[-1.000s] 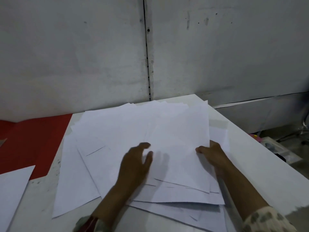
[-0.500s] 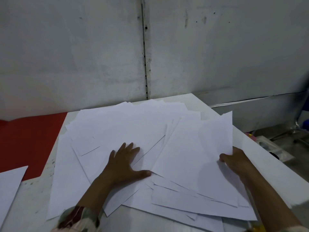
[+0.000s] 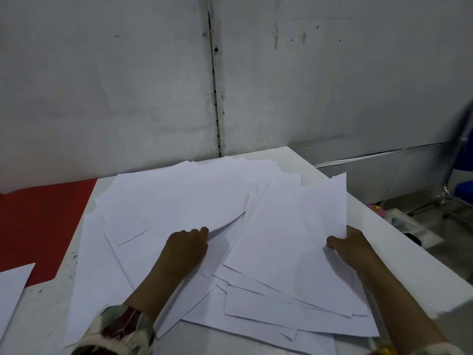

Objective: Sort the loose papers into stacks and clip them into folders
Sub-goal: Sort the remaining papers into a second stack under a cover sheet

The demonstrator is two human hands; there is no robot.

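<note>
- Step in hand, as judged: gathering loose sheets into a first stack; no folder or clip in view.
- Right hand (image 3: 352, 248): thumb and fingers pinch the right edge of a lifted bundle of sheets (image 3: 289, 242), which fans up and leftward from the grip.
- Left hand (image 3: 186, 248): fingers curled under the raised edge of a sheet on the spread pile (image 3: 179, 198), lying beyond and left of it.
- Next move calls for: drawing that sheet across to the bundle, edges squared.
- Table (image 3: 409, 257): bare strip just right of the right hand.
</note>
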